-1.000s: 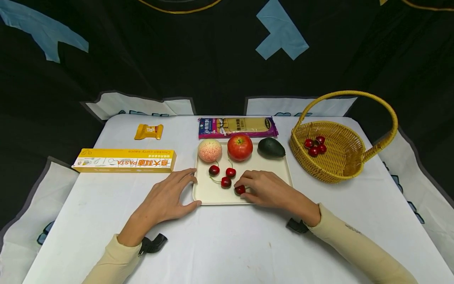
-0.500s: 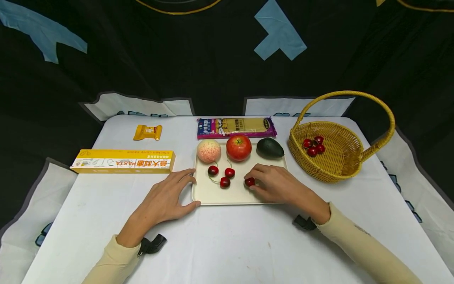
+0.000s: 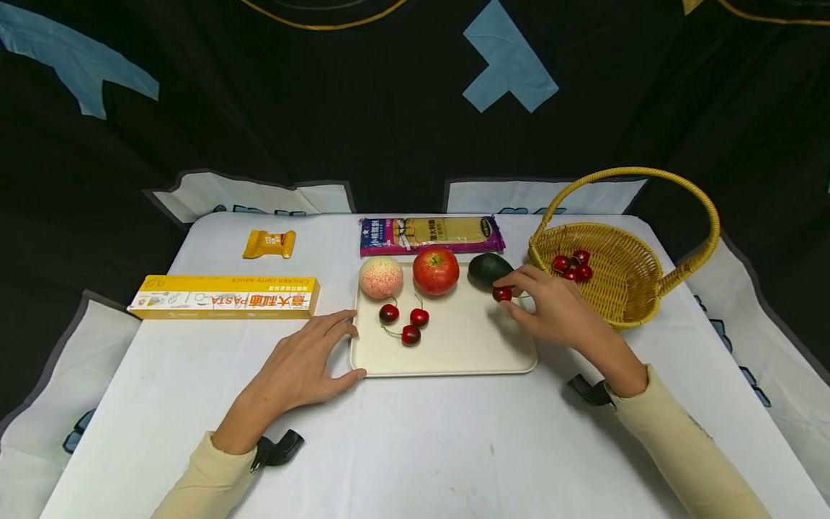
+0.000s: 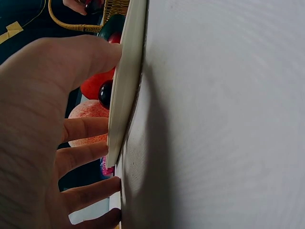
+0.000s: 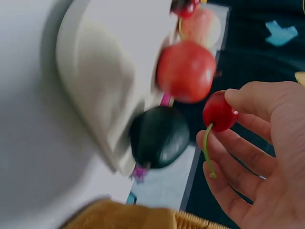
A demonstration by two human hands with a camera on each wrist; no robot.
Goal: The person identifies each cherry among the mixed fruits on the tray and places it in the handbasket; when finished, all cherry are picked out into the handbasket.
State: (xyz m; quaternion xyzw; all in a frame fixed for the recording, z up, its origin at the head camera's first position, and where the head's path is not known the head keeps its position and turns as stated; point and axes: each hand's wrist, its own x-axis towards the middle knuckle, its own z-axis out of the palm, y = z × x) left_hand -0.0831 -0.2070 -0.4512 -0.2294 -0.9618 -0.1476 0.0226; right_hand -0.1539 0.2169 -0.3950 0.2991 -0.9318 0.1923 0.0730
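Observation:
My right hand (image 3: 558, 306) pinches a dark red cherry (image 3: 502, 293) between thumb and fingers, above the right side of the cream tray (image 3: 454, 353) near the avocado (image 3: 488, 269). In the right wrist view, the held cherry (image 5: 219, 112) has its green stem hanging free. My left hand (image 3: 298, 364) rests at the tray's left edge, thumb by the front corner, its fingers spread and fairly straight. Three cherries with stems (image 3: 411, 335) lie on the tray's left half. Behind them sit a speckled peach (image 3: 380, 278) and a red apple (image 3: 436, 272).
A wicker basket (image 3: 632, 281) with a tall handle stands right of the tray, holding several cherries (image 3: 573, 267). A pasta packet (image 3: 431, 234) lies behind the tray. On the left are a yellow pasta box (image 3: 223, 297) and a small yellow-wrapped snack (image 3: 269, 244).
My right hand has lifted the cherry and carried it right and away from me, from the tray's front middle to beside the avocado. The left hand has stayed at the tray's edge.

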